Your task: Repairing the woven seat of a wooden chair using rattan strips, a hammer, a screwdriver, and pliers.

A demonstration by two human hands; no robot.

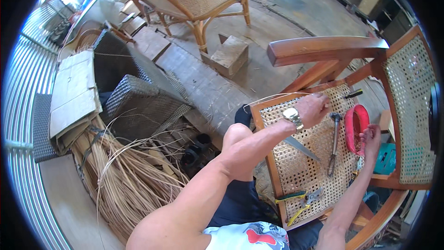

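perhaps left hand [312,110], curled above cane seat [291,171], risked nick from blade [303,149] there if lowered; right hand [370,141] bent at red loop [350,129] near seat's right edge; both grips unclear.

A honey-brown rattan armchair with woven cane panels [208,0] stands on a worn grey floor [296,14], a squared, dusty tan block [230,56] just beside one of its legs. At left, dark grey woven-wicker furniture [141,97] sits next to creased tan cardboard sheets [73,88], near a shiny corrugated metal wall [28,79]. A rounded black object [190,156] lies low in the shadows between the clutter, too dim to identify with certainty. At upper right, near the blurred rim of the view, a dark shelving unit [392,22] lines the background
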